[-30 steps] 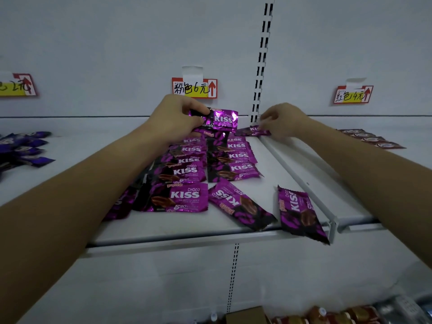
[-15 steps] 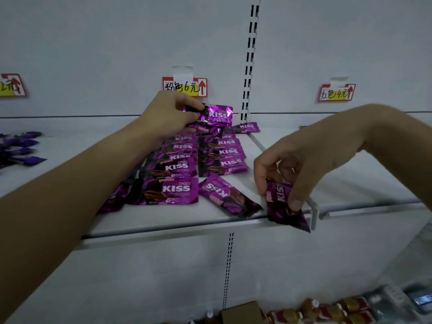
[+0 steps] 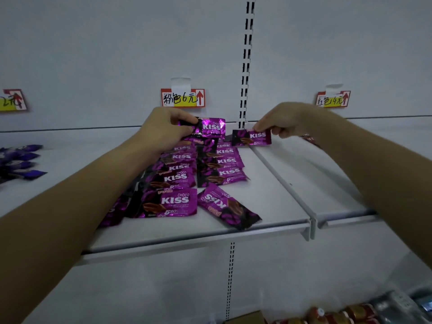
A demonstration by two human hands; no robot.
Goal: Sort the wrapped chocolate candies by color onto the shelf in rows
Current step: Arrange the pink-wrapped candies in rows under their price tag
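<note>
Pinches purple candies [image 3: 211, 127] in left hand [image 3: 163, 132] and right hand [image 3: 285, 120], near the shelf's [image 3: 268, 183] back edge. Seems partway done, with two rows [image 3: 180, 176] laid and one skewed candy [image 3: 228, 205] by the front edge.

Left forearm [image 3: 70, 218]: bare, enters from 8 o'clock and extends toward frame centre. Left hand [image 3: 163, 129]: back toward the camera, thumb on top, fingers curled under. It pinches the 9 o'clock end of a pink candy packet [image 3: 211, 127].

Right forearm [image 3: 374, 171]: bare, enters from 4 o'clock and runs toward 10 o'clock. Right hand [image 3: 287, 119]: knuckles up, thumb and forefinger tips pinch the upper 3 o'clock corner of a second packet [image 3: 251, 137], other fingers curled in.

Hands apart at similar height, the right at 3 o'clock of the left.
</note>
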